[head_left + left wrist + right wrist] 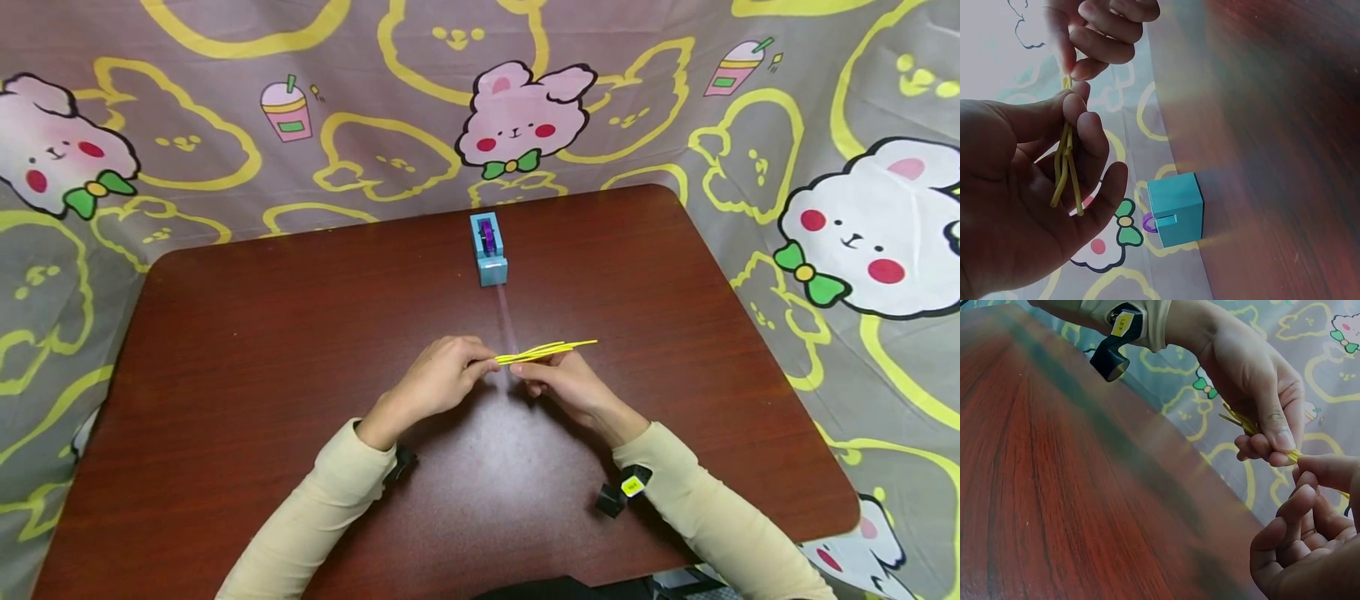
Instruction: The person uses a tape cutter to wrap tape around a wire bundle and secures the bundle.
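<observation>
Both hands meet over the middle of the table on a bundle of thin yellow wires [546, 351]. My left hand [447, 372] pinches the bundle at its left end between thumb and fingers, with loose wire ends [1067, 175] spreading over its palm in the left wrist view. Close beside it, my right hand [573, 386] pinches the same bundle with thumb and fingertips. Past the right hand, the wires [581, 343] fan out to the right. Beyond the hands stands a turquoise tape dispenser [492, 271] with a purple roll [488, 237] in it.
A dark brown table [262, 350] with rounded corners lies under the hands. Patterned cloth [360, 108] with rabbits and drink cups hangs behind it and at the sides. From the dispenser's front, a pale streak [506, 317] runs toward the hands. Each wrist wears a small black camera [611, 500].
</observation>
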Available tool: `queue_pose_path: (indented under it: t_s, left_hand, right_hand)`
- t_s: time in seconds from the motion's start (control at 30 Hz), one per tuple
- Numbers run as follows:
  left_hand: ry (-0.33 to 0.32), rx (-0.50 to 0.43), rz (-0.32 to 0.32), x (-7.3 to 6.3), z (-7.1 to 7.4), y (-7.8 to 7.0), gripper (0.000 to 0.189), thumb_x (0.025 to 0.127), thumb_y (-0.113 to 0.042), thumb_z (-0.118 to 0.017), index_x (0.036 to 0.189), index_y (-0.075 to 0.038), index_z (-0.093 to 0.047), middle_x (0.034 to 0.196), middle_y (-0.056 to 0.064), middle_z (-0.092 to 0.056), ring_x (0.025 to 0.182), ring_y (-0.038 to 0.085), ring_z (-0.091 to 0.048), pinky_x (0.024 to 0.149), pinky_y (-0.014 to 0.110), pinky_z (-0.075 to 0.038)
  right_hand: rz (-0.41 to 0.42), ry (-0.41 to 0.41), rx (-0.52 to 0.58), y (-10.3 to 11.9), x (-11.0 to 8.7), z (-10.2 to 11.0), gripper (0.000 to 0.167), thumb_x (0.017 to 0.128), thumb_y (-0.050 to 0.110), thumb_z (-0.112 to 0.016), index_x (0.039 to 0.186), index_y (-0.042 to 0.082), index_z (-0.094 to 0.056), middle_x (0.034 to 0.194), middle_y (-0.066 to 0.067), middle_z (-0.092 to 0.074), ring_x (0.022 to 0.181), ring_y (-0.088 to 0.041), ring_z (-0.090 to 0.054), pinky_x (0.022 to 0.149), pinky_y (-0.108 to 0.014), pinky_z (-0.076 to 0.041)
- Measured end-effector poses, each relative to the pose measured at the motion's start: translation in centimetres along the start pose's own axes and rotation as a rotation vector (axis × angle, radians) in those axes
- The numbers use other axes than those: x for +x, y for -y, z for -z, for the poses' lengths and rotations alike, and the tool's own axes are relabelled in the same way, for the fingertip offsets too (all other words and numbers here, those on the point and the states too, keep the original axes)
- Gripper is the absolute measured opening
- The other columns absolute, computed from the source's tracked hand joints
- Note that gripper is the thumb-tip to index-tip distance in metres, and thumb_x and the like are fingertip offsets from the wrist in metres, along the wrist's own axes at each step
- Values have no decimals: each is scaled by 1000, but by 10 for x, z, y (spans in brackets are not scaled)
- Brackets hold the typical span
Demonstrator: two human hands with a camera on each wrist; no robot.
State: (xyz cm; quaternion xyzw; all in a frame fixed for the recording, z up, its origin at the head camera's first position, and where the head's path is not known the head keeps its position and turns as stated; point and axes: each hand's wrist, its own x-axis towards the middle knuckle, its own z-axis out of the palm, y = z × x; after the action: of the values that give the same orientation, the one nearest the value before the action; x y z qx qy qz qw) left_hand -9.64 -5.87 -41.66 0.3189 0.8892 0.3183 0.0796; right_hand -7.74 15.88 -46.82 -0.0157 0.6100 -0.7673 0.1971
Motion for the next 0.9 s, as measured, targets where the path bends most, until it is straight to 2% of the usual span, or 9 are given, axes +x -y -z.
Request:
queue_pose_path:
  t_s: [0.2,0.43,0.57,0.67,0.73,0.83,0.9]
  left_hand:
    - [2,-3,-8,0,0,0,15,99,-15,-65,100,-8,-79,85,2,-69,72,11,-54,69,32,-46]
    - [1,-9,-6,0,2,-1,16,99,-16,-66,102,-7,-79,88,4,-71,71,11,-55,69,33,-47]
    - [4,-4,-4,0,3,-1,15,98,-15,-67,103,-7,-79,88,4,-71,72,11,-55,68,33,-47]
    - [8,8,-7,-1,4,-1,15,98,-15,-67,102,-8,-79,85,2,-69,70,11,-54,67,32,-46]
    - [8,13,-11,-1,4,-1,14,98,-15,-67,101,-8,-79,83,1,-68,69,11,-52,66,32,-45]
    - [1,21,-18,-2,5,-1,14,98,-15,-67,100,-7,-79,82,-1,-67,69,11,-52,65,31,-44]
    - [-6,28,-28,-2,5,0,14,97,-14,-68,101,-7,-79,83,-1,-67,69,11,-53,66,31,-45]
  right_hand:
    - [9,-3,-13,3,0,0,1,91,3,-72,91,4,-72,66,0,-55,58,-13,-48,58,-26,-38]
    - [14,13,-43,6,-1,0,13,92,0,-69,96,11,-72,71,0,-57,60,-13,-49,58,-26,-38]
    - [23,48,-54,6,2,5,16,90,0,-70,105,8,-72,76,0,-61,62,-13,-50,57,-26,-40]
    - [16,147,-59,5,9,16,24,91,2,-71,114,5,-71,87,-4,-68,66,-16,-53,60,-27,-43]
    - [-24,253,-26,6,15,27,27,93,3,-69,120,4,-69,96,-8,-69,70,-18,-55,64,-28,-45]
    - [-150,418,73,10,30,47,25,101,10,-60,124,2,-66,103,-12,-66,75,-19,-56,69,-29,-47]
    - [-256,494,103,14,41,57,29,106,21,-53,124,2,-66,103,-12,-65,75,-17,-57,69,-29,-49]
